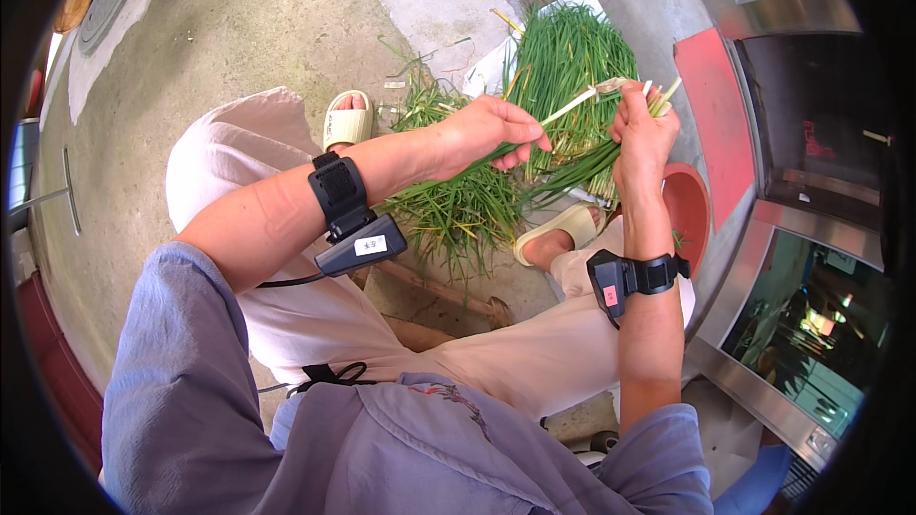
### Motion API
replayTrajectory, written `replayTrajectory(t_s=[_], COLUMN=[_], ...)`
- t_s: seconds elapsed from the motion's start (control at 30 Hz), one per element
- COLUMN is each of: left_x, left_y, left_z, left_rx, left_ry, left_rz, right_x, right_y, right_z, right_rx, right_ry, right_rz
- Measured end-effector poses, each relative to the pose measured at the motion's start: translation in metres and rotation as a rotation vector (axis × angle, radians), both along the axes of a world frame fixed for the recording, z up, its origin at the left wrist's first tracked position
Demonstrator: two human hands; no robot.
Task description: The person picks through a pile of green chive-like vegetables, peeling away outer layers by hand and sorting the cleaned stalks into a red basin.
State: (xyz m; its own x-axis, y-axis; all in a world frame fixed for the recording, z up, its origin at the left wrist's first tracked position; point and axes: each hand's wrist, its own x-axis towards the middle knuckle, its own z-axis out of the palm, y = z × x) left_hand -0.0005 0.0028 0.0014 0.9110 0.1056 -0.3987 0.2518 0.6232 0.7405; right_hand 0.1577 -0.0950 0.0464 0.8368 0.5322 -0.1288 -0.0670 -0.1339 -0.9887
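Observation:
My left hand (pixel 494 134) pinches a single garlic chive stalk (pixel 569 109), its green leaves trailing below the fingers. The stalk's pale end reaches across to my right hand (pixel 647 132), where a dry, papery sheath (pixel 610 86) is caught at the thumb and fingertips. A small bunch of chives (pixel 583 170) is also gripped in that right hand; its pale ends poke out above the fist and its leaves hang down to the left. Behind both hands a large heap of green chives (pixel 572 50) lies on a white sheet (pixel 494 71).
Loose leaves and scraps (pixel 465 218) cover the concrete floor between my slippered feet. A reddish-brown basin (pixel 690 211) stands by my right knee. Beyond it are a red panel (pixel 715 129) and a metal-framed glass-fronted cabinet (pixel 794 322). A wooden piece (pixel 436 286) lies low between my legs.

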Motion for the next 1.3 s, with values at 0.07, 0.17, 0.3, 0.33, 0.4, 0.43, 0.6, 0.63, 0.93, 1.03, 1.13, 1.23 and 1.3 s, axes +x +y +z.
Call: replayTrajectory(t_s=[0.07, 0.17, 0.3, 0.33, 0.4, 0.43, 0.6, 0.63, 0.93, 1.03, 1.13, 1.23, 1.3], left_x=[-0.001, -0.001, -0.001, -0.001, -0.001, -0.002, -0.001, -0.001, -0.001, -0.003, -0.003, -0.003, -0.002], left_y=[-0.001, -0.003, -0.003, -0.004, -0.004, -0.004, -0.005, -0.005, -0.005, -0.006, -0.006, -0.006, -0.007], left_z=[-0.002, -0.001, -0.005, -0.005, -0.005, -0.004, -0.006, -0.007, -0.011, -0.012, -0.013, -0.011, -0.008], left_rx=[0.029, 0.064, 0.055, 0.055, 0.052, 0.052, 0.068, 0.068, 0.113, 0.156, 0.156, 0.086, 0.035], left_ry=[0.018, 0.036, 0.017, 0.017, 0.016, 0.016, 0.034, 0.035, 0.07, 0.111, 0.089, 0.027, -0.005], left_rz=[-0.007, -0.001, 0.036, 0.035, 0.048, 0.049, 0.027, 0.027, -0.018, -0.038, 0.009, 0.054, 0.087], right_x=[0.005, 0.011, 0.004, 0.002, -0.001, -0.002, -0.006, -0.008, -0.007, -0.002, -0.001, -0.003, -0.005], right_y=[-0.001, -0.002, -0.003, -0.003, -0.003, -0.003, -0.001, -0.001, 0.0, 0.0, -0.001, -0.001, -0.002], right_z=[0.003, 0.005, 0.0, -0.001, -0.001, -0.001, 0.006, 0.005, 0.001, 0.001, 0.0, -0.001, -0.001], right_rx=[0.032, 0.017, -0.08, -0.154, -0.128, -0.102, -0.062, -0.118, -0.137, -0.138, -0.169, -0.231, -0.245], right_ry=[0.014, 0.008, -0.024, -0.049, -0.029, -0.009, 0.142, 0.045, -0.036, -0.023, -0.023, 0.001, 0.144], right_rz=[-0.023, -0.035, 0.108, 0.164, 0.201, 0.239, 0.265, 0.306, 0.235, 0.215, 0.206, 0.234, 0.335])
